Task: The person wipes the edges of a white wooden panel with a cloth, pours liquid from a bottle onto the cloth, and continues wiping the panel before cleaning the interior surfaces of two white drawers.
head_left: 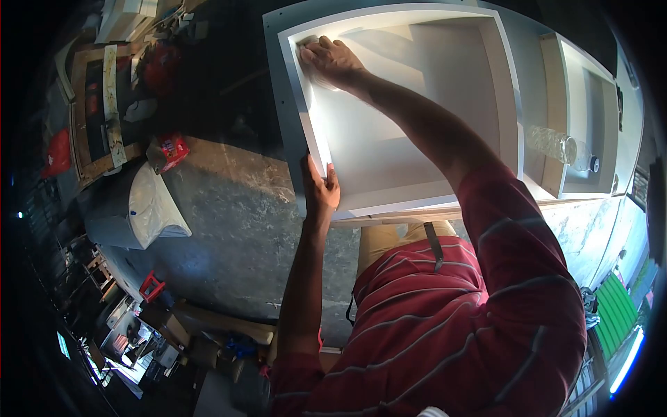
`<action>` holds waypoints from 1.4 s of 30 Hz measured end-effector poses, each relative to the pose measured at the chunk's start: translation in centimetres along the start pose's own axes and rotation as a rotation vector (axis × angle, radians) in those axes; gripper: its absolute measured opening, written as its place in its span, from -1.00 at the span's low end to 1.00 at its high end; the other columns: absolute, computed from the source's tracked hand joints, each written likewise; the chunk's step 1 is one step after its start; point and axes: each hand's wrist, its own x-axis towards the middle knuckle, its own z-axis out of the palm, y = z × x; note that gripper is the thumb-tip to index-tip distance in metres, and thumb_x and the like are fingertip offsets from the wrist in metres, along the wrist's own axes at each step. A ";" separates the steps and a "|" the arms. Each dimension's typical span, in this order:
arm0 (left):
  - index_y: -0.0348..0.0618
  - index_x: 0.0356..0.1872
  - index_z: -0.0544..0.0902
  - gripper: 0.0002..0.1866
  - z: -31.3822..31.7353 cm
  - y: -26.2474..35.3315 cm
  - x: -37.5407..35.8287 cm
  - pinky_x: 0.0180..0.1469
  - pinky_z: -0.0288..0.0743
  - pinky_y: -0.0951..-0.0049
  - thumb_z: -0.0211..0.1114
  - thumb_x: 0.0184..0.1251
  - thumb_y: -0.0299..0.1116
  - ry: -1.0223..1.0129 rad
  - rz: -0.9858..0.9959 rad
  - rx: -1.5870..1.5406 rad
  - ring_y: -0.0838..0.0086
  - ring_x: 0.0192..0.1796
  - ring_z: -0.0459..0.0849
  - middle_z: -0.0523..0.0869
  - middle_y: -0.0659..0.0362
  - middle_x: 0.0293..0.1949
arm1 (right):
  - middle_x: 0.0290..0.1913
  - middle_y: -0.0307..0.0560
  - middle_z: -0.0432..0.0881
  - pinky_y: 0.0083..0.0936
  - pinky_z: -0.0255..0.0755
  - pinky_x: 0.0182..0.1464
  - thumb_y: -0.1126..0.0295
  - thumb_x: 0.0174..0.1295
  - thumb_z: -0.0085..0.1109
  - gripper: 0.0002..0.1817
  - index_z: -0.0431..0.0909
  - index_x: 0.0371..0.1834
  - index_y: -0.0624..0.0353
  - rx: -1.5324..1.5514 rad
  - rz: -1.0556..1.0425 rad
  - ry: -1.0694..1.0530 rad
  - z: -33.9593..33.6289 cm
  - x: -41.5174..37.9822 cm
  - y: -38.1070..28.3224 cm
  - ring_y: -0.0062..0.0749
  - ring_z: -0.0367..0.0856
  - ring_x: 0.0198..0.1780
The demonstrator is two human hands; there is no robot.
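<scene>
A large white open box (pixel 424 104), like a drawer, lies on a grey-blue panel (pixel 275 76) in front of me. My right hand (pixel 335 64) reaches into its far left corner. The fingers are curled round a pale wad (pixel 307 50) that looks like a cloth, pressed against the inner wall; its full shape is hidden. At the near left corner my left hand (pixel 322 189) grips the box's side wall, thumb on the inner side and fingers outside.
On the right are a second white box (pixel 590 104) and a clear plastic bottle (pixel 552 142) with a dark cap. A curved white piece (pixel 156 208), a red packet (pixel 169 151) and a wooden frame (pixel 111 104) are on the left. A red stool (pixel 151 285) stands farther off.
</scene>
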 end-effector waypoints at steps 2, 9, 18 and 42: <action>-0.46 0.22 0.13 -0.47 0.5 0.0 -0.3 -0.03 0.38 0.06 0.09 0.34 -0.42 0.026 -0.153 -0.077 -0.17 -0.02 0.43 0.34 -0.29 0.04 | 0.02 -0.07 0.55 -0.39 0.38 0.13 0.41 0.30 -0.08 -0.76 0.43 0.01 0.06 0.098 0.107 -0.118 -1.3 0.2 -1.2 -0.27 0.41 0.14; -0.47 0.20 0.14 -0.48 0.5 0.0 -0.1 0.00 0.36 0.06 0.10 0.29 -0.47 0.041 -0.052 -0.027 -0.16 0.00 0.40 0.33 -0.26 0.01 | -0.17 0.12 0.64 -0.29 0.50 -0.03 0.34 0.14 0.09 -0.74 0.54 -0.15 0.22 0.606 0.469 0.277 -1.7 -2.3 -0.4 -0.05 0.60 -0.07; -0.46 0.19 0.15 -0.51 0.5 -0.5 -0.2 0.00 0.35 0.08 0.06 0.27 -0.51 0.012 -0.063 -0.110 -0.14 -0.01 0.39 0.33 -0.25 -0.01 | -0.09 0.02 0.55 -0.23 0.43 0.03 0.39 0.24 0.05 -0.69 0.53 0.04 0.16 0.250 0.282 0.173 1.9 -0.4 -2.1 -0.07 0.56 -0.05; -0.43 0.20 0.15 -0.51 0.1 1.1 0.2 -0.01 0.34 0.07 0.05 0.29 -0.50 0.076 0.007 -0.006 -0.14 -0.04 0.41 0.33 -0.25 -0.02 | 0.19 0.00 0.41 -0.25 0.30 0.09 0.41 0.10 0.12 -0.49 0.35 0.18 0.16 0.247 0.217 0.234 0.4 -3.1 -2.3 -0.09 0.40 0.03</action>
